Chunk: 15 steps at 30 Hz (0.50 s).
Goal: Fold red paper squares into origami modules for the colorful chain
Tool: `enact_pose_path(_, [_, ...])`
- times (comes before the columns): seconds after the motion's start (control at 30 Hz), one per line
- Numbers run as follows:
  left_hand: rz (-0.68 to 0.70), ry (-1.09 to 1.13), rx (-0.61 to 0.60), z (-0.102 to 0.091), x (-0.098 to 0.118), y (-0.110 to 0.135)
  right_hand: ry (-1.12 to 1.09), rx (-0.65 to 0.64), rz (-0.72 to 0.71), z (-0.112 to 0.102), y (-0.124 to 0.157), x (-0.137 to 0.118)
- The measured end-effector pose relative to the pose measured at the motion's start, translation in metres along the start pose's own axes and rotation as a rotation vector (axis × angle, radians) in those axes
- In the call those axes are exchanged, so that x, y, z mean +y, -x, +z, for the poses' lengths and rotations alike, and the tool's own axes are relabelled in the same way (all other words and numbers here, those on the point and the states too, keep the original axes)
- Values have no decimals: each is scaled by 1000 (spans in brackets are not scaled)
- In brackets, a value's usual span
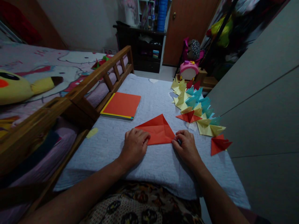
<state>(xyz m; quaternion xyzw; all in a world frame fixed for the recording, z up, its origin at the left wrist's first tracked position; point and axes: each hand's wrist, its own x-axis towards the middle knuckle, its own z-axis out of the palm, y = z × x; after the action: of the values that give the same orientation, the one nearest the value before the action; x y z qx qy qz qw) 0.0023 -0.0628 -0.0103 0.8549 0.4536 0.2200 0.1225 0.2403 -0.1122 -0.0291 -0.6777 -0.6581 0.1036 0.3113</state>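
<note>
A partly folded orange-red sheet of paper (158, 132) lies on the cloth-covered surface in front of me, with crease lines across it and a peak pointing away. My left hand (136, 143) has its fingers curled over the left end of the sheet. At the lower right corner, my right hand (185, 146) pinches the paper's edge between thumb and fingers. Beyond my left hand rests a stack of coloured paper (122, 105), orange on top with a yellow edge showing. To the right, nearest my right hand, stands a red folded paper figure (219, 144).
Several yellow and blue folded paper figures (187, 99) line the right side, with an orange one (189, 116) among them. A wooden bed rail (100, 74) borders the left. A pale cabinet (263, 109) rises at the right. A pink toy (188, 71) stands beyond the far end.
</note>
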Motion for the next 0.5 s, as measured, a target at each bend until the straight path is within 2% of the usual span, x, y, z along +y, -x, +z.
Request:
enact_pose_path(0.13, [-13,-9,-24,-1,1,-1,8,-2,-4,0,0,0])
enact_pose_path(0.5, [-54,10,7,3,-1,-3,-5,13,-10,0,1,0])
